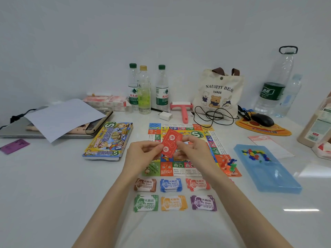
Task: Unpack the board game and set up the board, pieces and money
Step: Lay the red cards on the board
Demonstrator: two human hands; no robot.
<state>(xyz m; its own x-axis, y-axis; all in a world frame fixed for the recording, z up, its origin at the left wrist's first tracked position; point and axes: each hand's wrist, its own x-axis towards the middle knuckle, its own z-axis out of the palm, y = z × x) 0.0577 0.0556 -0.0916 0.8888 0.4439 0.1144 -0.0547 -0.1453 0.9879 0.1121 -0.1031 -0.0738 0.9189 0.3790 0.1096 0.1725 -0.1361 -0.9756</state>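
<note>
While the glossy white table (pixel 53 185) stretched beneath everything, the colourful square paper game board (pixel 179 169) lay flat at its middle, with the illustrated cardboard game box (pixel 109 140) just left of it and the pale blue plastic tray (pixel 275 178) holding small coloured pieces (pixel 256 154) to its right. Six stacks of paper money (pixel 172 185) sat in two rows before the board. Above the board, the left hand (pixel 141 154) and right hand (pixel 193 151) both pinched a red question-mark card (pixel 171 143), fingertips (pixel 180 142) curled on its opposite edges

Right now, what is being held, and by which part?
A red card, held over the board: the left hand pinches its lower left edge, the right hand its right edge.
</note>
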